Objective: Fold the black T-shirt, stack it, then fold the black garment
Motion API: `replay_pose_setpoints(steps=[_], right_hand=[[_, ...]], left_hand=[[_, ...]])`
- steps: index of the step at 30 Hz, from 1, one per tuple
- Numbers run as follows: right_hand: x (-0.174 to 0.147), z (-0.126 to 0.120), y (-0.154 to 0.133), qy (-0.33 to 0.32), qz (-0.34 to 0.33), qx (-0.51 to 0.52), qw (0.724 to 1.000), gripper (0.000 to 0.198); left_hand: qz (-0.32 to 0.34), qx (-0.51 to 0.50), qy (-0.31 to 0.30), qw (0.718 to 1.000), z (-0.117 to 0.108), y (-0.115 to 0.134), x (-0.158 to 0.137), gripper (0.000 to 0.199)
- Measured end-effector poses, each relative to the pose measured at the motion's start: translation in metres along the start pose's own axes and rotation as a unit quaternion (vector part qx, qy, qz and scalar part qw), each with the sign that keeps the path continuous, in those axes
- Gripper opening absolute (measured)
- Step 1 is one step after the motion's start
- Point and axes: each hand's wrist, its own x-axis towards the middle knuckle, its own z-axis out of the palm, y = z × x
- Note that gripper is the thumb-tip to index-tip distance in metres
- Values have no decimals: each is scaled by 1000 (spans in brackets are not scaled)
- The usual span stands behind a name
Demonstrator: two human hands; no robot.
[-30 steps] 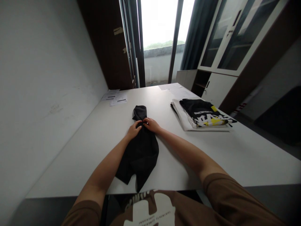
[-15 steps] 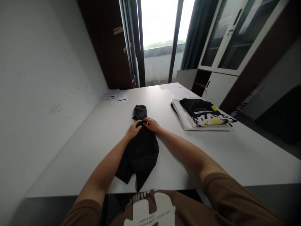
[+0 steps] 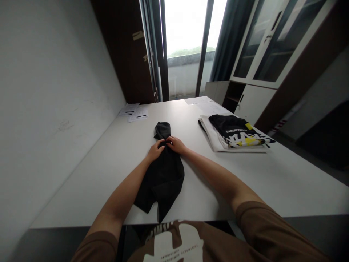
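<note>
A piece of black cloth (image 3: 165, 173), perhaps a garment, lies lengthwise on the white table (image 3: 109, 171). Its upper part is gathered into a narrow neck, and a bunched end sticks out beyond it. The near end spreads wide and splits into two points close to the table's front edge. At the narrow neck my left hand (image 3: 156, 150) grips the cloth from the left, fingers bent. My right hand (image 3: 176, 145) pinches the same spot from the right, its fingertips almost meeting the left ones. Just what lies between the fingertips is too small to make out.
Folded clothes (image 3: 234, 133), black with white and yellow print over white, are stacked at the right. Paper sheets (image 3: 137, 112) lie at the far left, and more sheets (image 3: 208, 106) at the far edge. A wall (image 3: 54, 109) borders the left side.
Hardly anything differs. Both hands keep their grip at the cloth's narrow neck, and the view has shifted very slightly.
</note>
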Motion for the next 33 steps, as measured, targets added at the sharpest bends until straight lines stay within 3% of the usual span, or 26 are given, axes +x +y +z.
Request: replay_pose_setpoints(steps=[18,33], right_hand=[[1,3,4,1,-4,2,1000,16],[0,-4,-8,-6,9,-10,1000,17]], left_hand=[[-11,16,-5,1000,0,2,-1,46],[-5,149,-2,989,-8,16,-11,38]])
